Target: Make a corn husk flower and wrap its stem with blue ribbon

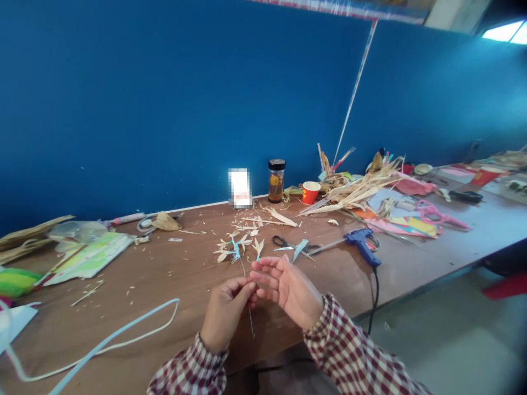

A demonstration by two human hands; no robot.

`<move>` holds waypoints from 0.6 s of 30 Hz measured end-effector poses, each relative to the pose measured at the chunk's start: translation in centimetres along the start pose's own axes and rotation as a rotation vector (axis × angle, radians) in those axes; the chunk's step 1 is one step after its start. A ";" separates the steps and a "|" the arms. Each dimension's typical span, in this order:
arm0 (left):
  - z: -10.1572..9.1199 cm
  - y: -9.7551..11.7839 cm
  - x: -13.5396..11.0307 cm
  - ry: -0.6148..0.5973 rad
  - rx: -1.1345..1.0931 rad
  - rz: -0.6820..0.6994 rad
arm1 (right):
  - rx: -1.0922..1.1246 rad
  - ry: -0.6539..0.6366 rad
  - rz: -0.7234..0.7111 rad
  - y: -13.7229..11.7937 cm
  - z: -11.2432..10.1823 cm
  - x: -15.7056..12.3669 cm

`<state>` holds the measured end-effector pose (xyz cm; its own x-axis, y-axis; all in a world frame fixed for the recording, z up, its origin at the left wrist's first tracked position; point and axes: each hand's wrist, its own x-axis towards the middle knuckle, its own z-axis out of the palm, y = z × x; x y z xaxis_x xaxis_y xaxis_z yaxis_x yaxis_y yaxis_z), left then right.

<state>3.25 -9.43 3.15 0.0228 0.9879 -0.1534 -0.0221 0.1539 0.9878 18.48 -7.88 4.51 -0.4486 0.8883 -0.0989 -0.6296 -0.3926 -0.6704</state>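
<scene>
The left hand [224, 312] has its grip closed, pinching a thin grey wire stem [251, 321] over the brown wooden worktop [164, 274]. The right hand [290, 288] meets it at the same spot with its fingers half spread; whether its grip pinches the wire I cannot tell. At twelve o'clock from the hands, on the stem's upper end, sits a cluster of pale dried-husk petals bound with light blue tape [236, 249]. So several petals look already fixed, while the wire below the hands hangs bare, seemingly unwrapped. Black-handled scissors [282, 241] and a blue hot-glue gun [362, 241] lie at two o'clock, and a heap of dried corn husks [354, 189] lies beyond.
</scene>
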 end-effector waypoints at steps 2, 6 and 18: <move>-1.0 0.6 1.2 0.070 -0.022 0.001 | -0.106 0.034 -0.073 -0.6 0.4 0.9; -3.5 2.7 4.1 0.260 0.074 0.106 | -0.398 0.110 -0.169 -1.9 1.2 3.2; -10.3 4.6 12.8 0.426 0.773 0.362 | -1.208 0.016 -0.445 -4.9 2.8 13.9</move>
<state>-6.82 4.09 5.43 -0.2250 0.9206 0.3193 0.7135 -0.0675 0.6974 13.58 5.71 8.43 -0.3366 0.8924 0.3005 0.2525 0.3930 -0.8842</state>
